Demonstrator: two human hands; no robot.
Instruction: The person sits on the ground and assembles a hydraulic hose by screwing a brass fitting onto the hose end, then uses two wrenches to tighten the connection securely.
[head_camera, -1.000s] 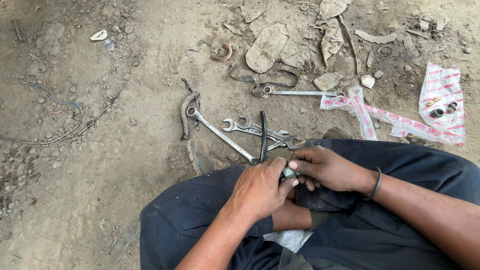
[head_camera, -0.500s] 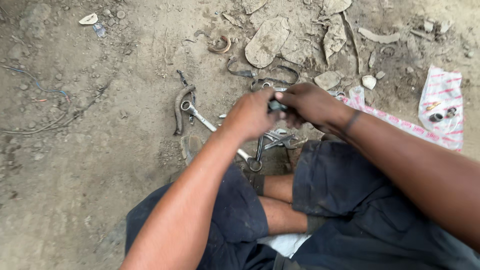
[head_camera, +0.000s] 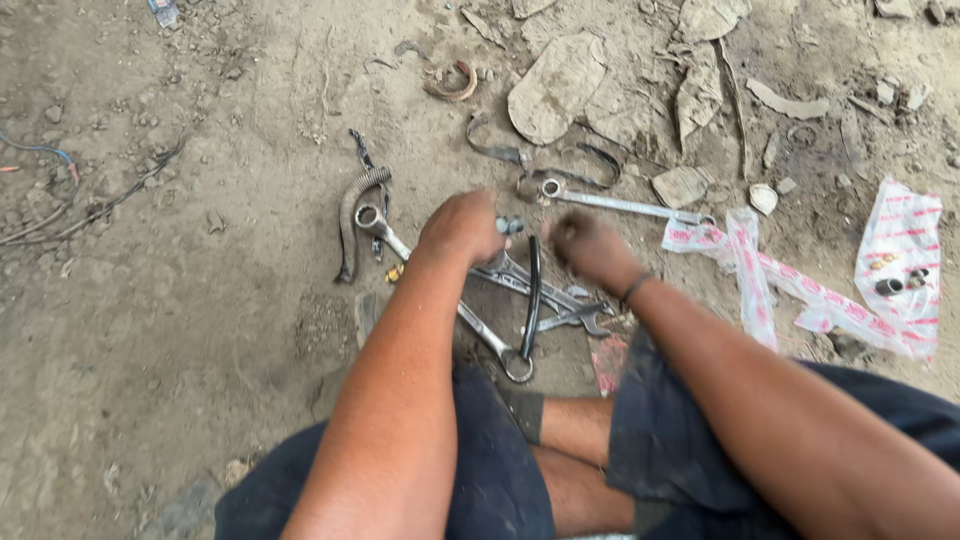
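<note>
i see the left hand (head_camera: 462, 228) clenched around a small grey metal fitting (head_camera: 510, 226) that pokes out past its knuckles, above the pile of wrenches (head_camera: 520, 290) on the dirt ground (head_camera: 180, 330); the right hand (head_camera: 588, 246) sits just beside it, curled and blurred (i cannot tell whether it grips anything); a long spanner (head_camera: 620, 205) lies beyond both; a torn plastic wrapper (head_camera: 800, 290) lies off to the right

Two packages, both clear plastic with red-and-white print, on the dirt right of the long wrench (head_camera: 620, 204). A flat pouch (head_camera: 900, 262) lies well right of it, with small dark metal parts inside. A crumpled strip wrapper (head_camera: 748, 268) starts at the wrench's right end and trails down-right to just below the pouch.
</note>
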